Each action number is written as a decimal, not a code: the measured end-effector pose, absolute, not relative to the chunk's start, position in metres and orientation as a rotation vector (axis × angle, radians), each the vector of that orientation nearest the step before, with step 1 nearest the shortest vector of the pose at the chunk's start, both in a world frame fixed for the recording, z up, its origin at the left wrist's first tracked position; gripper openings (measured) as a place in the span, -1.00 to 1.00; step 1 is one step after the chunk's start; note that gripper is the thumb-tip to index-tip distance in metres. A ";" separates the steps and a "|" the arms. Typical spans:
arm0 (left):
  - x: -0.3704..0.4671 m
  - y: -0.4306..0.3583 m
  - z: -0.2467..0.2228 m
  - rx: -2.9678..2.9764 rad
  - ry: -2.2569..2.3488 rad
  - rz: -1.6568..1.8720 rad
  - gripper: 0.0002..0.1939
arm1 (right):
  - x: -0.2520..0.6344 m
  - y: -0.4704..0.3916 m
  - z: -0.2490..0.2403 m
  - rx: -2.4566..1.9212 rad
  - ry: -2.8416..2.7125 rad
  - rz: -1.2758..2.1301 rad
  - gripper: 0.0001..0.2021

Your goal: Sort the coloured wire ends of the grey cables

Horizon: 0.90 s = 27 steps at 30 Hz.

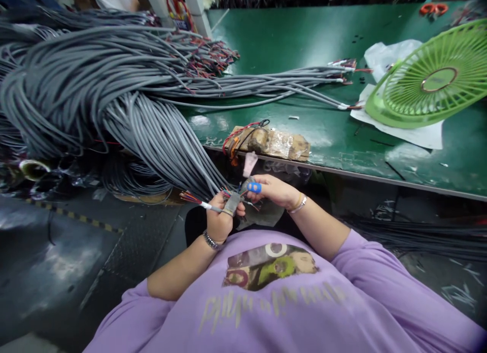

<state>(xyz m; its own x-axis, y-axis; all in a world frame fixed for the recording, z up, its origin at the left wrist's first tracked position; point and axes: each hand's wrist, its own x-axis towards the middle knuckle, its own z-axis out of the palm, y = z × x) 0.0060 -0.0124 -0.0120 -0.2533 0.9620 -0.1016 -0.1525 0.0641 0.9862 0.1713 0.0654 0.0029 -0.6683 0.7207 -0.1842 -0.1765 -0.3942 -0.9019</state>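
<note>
My left hand [219,223] is closed around a grey cable [216,208] below the table's front edge. The cable has a white band [206,205] and a fan of thin coloured wires [189,197] at its end. Across the left fingers lies a worn grey piece [231,204], whose kind I cannot make out. My right hand [276,189] pinches just right of it, with a blue cover [254,187] on one finger. What the right fingertips hold is too small to name. Several thin wire ends show between the hands.
A large heap of grey cables [68,84] hangs over the left side of the green table [266,38]. A taped wooden block [279,142] lies at the front edge. A green fan [437,79] stands on the right; orange-handled scissors [433,9] lie behind it.
</note>
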 end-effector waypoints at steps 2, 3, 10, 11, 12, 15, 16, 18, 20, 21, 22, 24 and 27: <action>0.005 -0.014 -0.014 0.936 1.320 1.398 -0.66 | 0.172 0.065 0.007 -0.788 -1.341 2.037 -0.58; 0.005 -0.014 -0.014 0.956 1.314 1.394 -0.67 | 0.171 0.066 0.009 -0.793 -1.361 2.012 -0.60; 0.004 -0.011 0.003 1.140 1.277 1.165 -0.72 | 0.165 0.066 0.010 -0.815 -1.476 1.883 -0.66; 0.003 -0.010 0.006 1.161 1.284 1.098 -0.72 | 0.165 0.065 0.010 -0.805 -1.499 1.876 -0.67; 0.003 -0.008 0.008 1.174 1.292 1.035 -0.73 | 0.164 0.064 0.010 -0.791 -1.513 1.871 -0.67; 0.001 -0.006 0.011 1.160 1.297 0.956 -0.73 | 0.165 0.062 0.009 -0.765 -1.490 1.851 -0.65; 0.001 -0.005 0.010 1.140 1.294 0.973 -0.73 | 0.167 0.063 0.008 -0.765 -1.459 1.852 -0.64; 0.000 -0.005 0.005 1.077 1.282 1.057 -0.72 | 0.172 0.063 0.005 -0.766 -1.379 1.894 -0.60; 0.000 -0.004 0.000 0.996 1.272 1.149 -0.70 | 0.177 0.064 0.002 -0.755 -1.308 1.981 -0.59; 0.000 -0.004 -0.002 0.961 1.268 1.181 -0.70 | 0.179 0.063 0.000 -0.746 -1.279 2.025 -0.59; 0.001 -0.003 -0.004 0.937 1.264 1.201 -0.69 | 0.180 0.062 -0.002 -0.742 -1.248 2.055 -0.58; 0.002 -0.002 -0.005 0.927 1.257 1.207 -0.68 | 0.177 0.058 -0.005 -0.751 -1.175 2.057 -0.59; 0.001 -0.002 -0.004 0.982 1.254 1.150 -0.68 | 0.167 0.053 -0.006 -0.775 -1.082 1.995 -0.61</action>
